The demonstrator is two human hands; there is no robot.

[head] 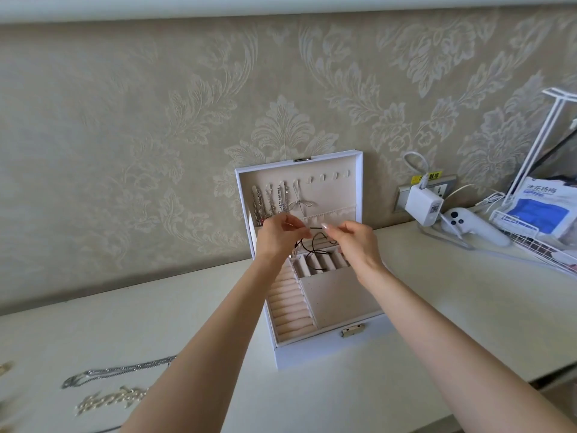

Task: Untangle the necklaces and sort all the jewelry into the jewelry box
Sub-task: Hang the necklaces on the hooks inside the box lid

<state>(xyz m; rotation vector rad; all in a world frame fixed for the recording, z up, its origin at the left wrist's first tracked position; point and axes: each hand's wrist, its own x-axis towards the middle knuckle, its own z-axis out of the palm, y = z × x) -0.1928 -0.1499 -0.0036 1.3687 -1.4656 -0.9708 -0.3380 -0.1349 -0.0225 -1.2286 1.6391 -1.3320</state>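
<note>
— Left hand (278,235) first: what do we make of it?
— We see its thumb and fingers pinching the black cord necklace (313,245), raised in front of the lower part of the open lid (343,189).
— And our right hand (356,242)?
— It pinches the same cord, thumb against forefinger, with the other fingers curled. The two hands are near each other but apart, and a short stretch of cord runs between them.
— Where does the cord go from there?
— We see it loop down from both hands over the row of small compartments (321,264) at the back of the jewelry box (327,351). Its lowest end reaches into that row. We cannot tell whether it touches the lining.
— What do we find in the lid?
— Three sparkly necklaces (268,204) hang from hooks on the left. A thin silver one with a bow (299,205) hangs just beside them.
— And in the base?
— Ring rolls (287,307) run along the left side, with a flat compartment (340,295) to their right. A gold latch (352,331) sits on the front wall.
— What lies on the worktop (187,307)?
— Left of our left forearm we see a silver chain (118,371) and, nearer us, a pale beaded piece (112,400).
— And to the right of the box?
— We see a white charger (423,204) plugged into the wall, then a white controller (477,226). Beyond that is a wire basket (527,243) holding a blue-and-white packet (537,210).
</note>
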